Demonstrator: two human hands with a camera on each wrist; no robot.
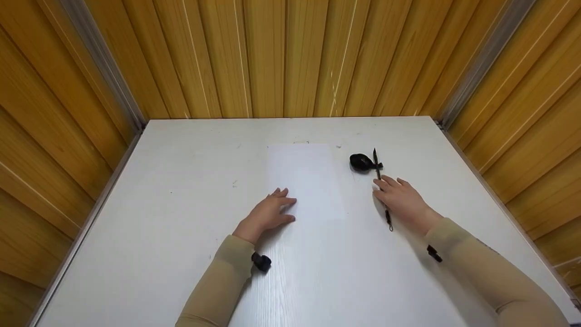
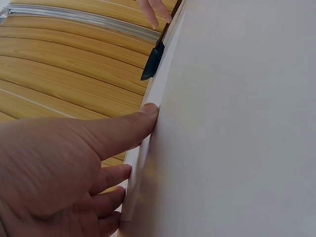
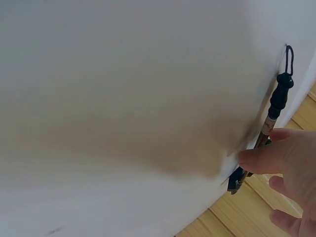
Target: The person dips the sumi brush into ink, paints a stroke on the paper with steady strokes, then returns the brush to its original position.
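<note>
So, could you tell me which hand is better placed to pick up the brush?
Probably the right hand: its fingers already rest on the calligraphy brush beside the black ink dish. The left hand lies flat on the white paper sheet's edge, across from it.

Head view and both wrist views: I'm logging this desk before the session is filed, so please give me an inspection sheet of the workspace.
Surface: white table, a few small dark specks.
Job's things: white paper sheet flat at the middle; brush pen to its right, its upper part lying across a black dish.
Clutter: nothing seen.
Grips: left hand rests with straight fingers at the paper's left edge; right hand lies on the brush pen, fingertips touching the shaft; whether it grips cannot be told.
Cables: nothing seen; a small black device sits on each wrist.
Surroundings: wood-panelled walls on three sides, with grey metal corner strips.
</note>
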